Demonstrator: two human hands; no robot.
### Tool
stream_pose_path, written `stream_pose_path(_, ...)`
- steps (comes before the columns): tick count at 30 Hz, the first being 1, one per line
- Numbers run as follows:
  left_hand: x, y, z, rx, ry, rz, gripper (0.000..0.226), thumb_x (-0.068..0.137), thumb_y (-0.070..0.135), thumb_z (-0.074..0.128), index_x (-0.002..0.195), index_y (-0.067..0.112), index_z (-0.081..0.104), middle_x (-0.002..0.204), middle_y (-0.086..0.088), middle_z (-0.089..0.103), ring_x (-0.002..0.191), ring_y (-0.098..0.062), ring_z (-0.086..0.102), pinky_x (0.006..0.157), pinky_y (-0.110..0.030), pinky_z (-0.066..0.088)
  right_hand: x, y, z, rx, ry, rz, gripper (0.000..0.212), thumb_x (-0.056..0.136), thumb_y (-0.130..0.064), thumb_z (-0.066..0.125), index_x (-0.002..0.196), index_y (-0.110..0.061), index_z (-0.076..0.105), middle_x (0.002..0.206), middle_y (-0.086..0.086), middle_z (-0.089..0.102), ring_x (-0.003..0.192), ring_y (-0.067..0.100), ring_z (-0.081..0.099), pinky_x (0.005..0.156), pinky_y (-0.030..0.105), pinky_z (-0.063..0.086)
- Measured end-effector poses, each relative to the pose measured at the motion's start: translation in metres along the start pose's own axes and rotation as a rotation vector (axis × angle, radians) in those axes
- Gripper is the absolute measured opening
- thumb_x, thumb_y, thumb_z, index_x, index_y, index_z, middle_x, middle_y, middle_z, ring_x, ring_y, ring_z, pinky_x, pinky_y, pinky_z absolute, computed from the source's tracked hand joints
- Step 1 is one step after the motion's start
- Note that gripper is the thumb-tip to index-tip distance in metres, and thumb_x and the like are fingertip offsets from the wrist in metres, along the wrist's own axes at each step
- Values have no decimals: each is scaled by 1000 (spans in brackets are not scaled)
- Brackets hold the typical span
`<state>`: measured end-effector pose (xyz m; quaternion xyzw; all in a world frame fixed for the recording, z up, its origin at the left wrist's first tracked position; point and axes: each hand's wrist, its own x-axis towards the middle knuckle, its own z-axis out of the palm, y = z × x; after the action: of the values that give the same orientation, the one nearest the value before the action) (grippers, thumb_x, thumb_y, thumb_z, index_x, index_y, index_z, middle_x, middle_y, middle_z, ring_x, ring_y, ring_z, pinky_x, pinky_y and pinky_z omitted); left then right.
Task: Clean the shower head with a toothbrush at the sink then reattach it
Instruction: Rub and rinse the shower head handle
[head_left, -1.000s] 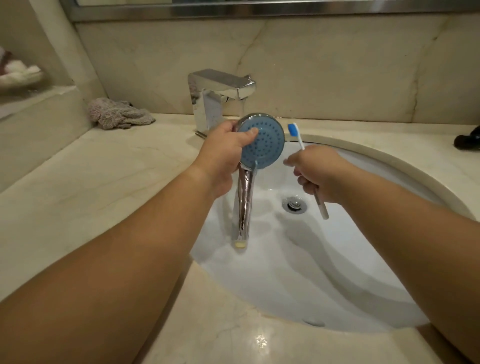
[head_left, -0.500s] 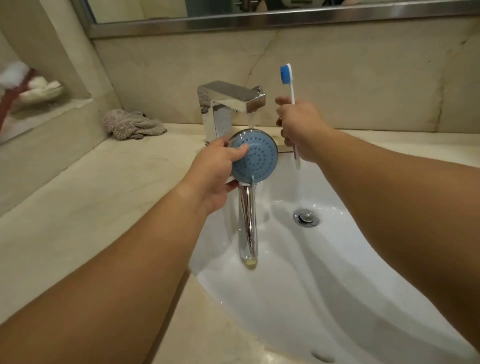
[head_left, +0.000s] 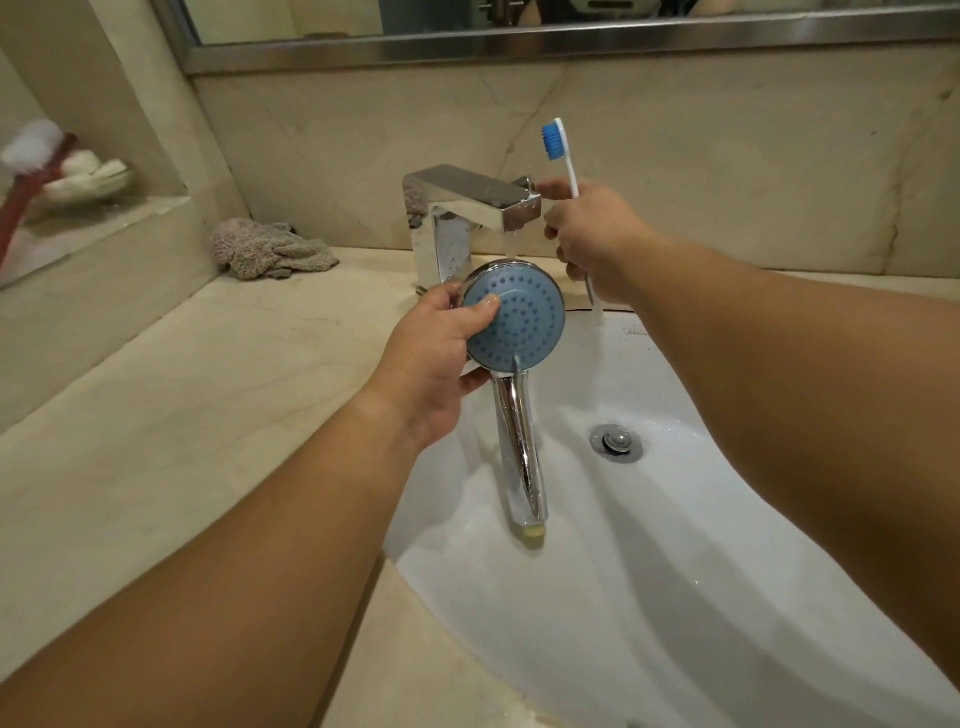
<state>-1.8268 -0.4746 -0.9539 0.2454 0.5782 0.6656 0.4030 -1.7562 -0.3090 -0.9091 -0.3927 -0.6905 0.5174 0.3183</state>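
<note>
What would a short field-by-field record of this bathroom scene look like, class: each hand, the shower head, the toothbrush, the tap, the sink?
left hand: grips the shower head by its round face, thumb on the blue plate
right hand: holds the toothbrush, fingers reaching to the tap's end
shower head: blue face towards the camera, chrome handle hanging down over the basin
toothbrush: upright, blue bristles on top, clear of the shower head
tap: chrome, water running from its spout
sink: white basin, metal drain visible
cloth: crumpled on the counter, left of the tap

A crumpled grey cloth (head_left: 270, 251) lies on the marble counter (head_left: 156, 395).
</note>
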Motion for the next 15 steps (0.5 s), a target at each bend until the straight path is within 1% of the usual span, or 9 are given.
stream_pose_path(3,0,1,1,-4,-15,20,12,100,17,60,109,25,63,117,-1,68,118,-26,63,86,-43,52,-7,-5,-1,18,-14,-17,34,97,-8,41,117,-28,59,85,3,55,62,11,42,54,26,38)
stream_pose_path(6,0,1,1,-11,-28,35,12,101,18,60,110,24,62,120,-3,68,119,-27,63,91,-45,53,-17,-7,-1,-9,-35,-40,33,98,-11,43,125,-23,56,84,2,53,63,11,44,56,26,41)
stream_pose_path(7,-1,2,1,-13,-33,42,12,101,18,60,111,23,62,122,-4,68,119,-28,63,92,-46,54,-23,-5,-2,-19,-20,-49,30,98,-13,45,124,-22,57,85,1,54,65,12,45,58,28,42)
stream_pose_path(8,-2,3,1,-17,-40,52,12,101,18,60,111,23,62,123,-5,68,119,-29,63,92,-46,54,-31,-1,-3,-24,9,-57,25,98,-17,47,120,-21,59,85,1,55,66,12,47,59,28,43)
stream_pose_path(10,-3,5,0,-24,-60,84,12,101,18,60,111,24,62,126,-8,67,120,-31,64,93,-48,56,-53,13,-9,-17,29,-81,17,98,-28,51,104,-19,64,85,2,58,65,12,48,58,26,43)
stream_pose_path(11,-4,6,-1,-29,-72,103,12,101,18,60,112,23,62,128,-10,67,121,-32,64,95,-50,56,-67,20,-14,-7,-4,-105,22,98,-36,52,96,-19,64,84,2,59,62,12,47,55,25,43)
stream_pose_path(12,-5,7,-1,-32,-88,124,14,101,18,60,114,22,62,129,-12,66,121,-33,64,98,-51,56,-80,26,-20,15,-59,-127,28,97,-44,52,93,-19,64,84,2,60,59,11,46,52,23,41)
stream_pose_path(13,-6,9,0,-34,-108,145,17,101,17,59,117,20,62,130,-13,66,122,-33,64,99,-51,56,-93,31,-26,33,-117,-149,32,95,-48,53,96,-18,65,86,3,62,56,12,46,50,21,40)
stream_pose_path(15,-7,11,2,-24,-168,191,24,102,14,58,125,15,61,125,-12,68,122,-33,65,99,-48,57,-111,36,-36,2,-190,-170,37,90,-49,61,115,-22,62,96,2,65,56,13,51,47,20,42)
